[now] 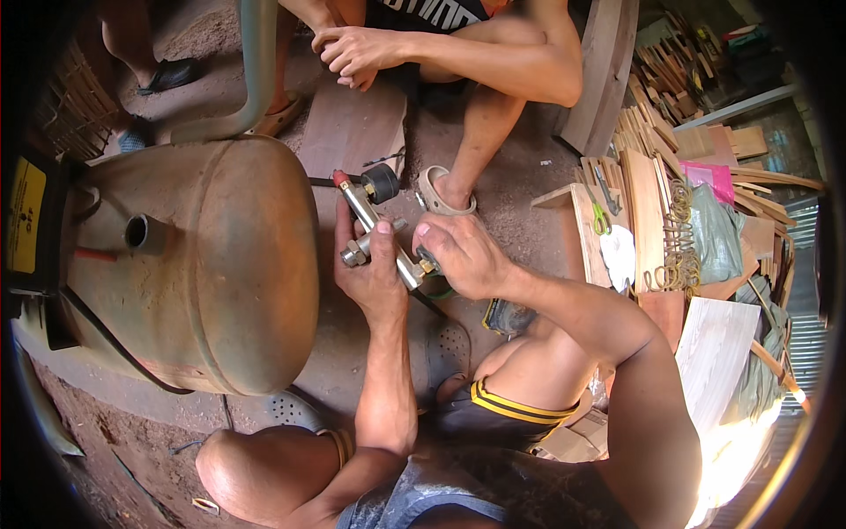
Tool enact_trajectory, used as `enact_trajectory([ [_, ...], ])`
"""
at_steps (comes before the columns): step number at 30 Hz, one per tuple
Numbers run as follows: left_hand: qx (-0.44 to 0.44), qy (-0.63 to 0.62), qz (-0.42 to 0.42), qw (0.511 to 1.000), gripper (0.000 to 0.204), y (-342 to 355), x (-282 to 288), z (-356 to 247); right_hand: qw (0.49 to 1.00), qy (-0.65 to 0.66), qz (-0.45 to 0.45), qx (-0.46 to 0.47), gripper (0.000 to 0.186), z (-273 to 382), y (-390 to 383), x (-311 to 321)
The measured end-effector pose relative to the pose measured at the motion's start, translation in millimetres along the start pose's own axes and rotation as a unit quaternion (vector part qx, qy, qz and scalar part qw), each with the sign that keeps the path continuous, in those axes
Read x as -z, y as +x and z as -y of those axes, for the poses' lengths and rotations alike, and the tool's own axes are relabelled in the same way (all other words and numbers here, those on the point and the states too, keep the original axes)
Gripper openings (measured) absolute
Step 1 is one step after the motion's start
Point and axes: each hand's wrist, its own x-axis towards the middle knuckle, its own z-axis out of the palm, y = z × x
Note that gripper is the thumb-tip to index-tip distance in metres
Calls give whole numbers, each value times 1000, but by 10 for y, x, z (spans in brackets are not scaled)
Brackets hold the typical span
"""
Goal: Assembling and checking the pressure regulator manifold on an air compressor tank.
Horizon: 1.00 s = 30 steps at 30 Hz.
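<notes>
My left hand [377, 280] is closed around a silver metal air manifold [362, 210], held in front of the rusty compressor tank [257, 264]. A red-tipped end [340, 178] points up and away from me. A black round pressure gauge [381, 182] sits on one side of the manifold, and a hex nut fitting [354, 254] juts out near my left thumb. At the manifold's near end, my right hand [469, 256] pinches a small brass fitting [427, 263] with its thumb and fingers. My fingers hide most of that fitting.
Across from me a person sits with clasped hands [361, 53]. A wooden board [352, 128] lies by their feet. To the right are wood offcuts [648, 203], green-handled scissors [601, 219] and a coiled hose [677, 238]. A grey pipe [257, 70] rises behind the tank.
</notes>
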Motion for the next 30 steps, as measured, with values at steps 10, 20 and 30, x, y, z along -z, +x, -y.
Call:
enact_trajectory([
  [10, -40, 48, 51, 997, 69, -30, 62, 11, 958, 87, 152, -227, 43, -30, 49, 111],
  [20, 178, -181, 37, 966, 63, 92, 35, 34, 982, -59, 2, 179, 27, 49, 9, 54],
  [30, 73, -76, 7, 994, 65, 28, -43, 27, 990, -47, -48, 122, 33, 12, 3, 28],
])
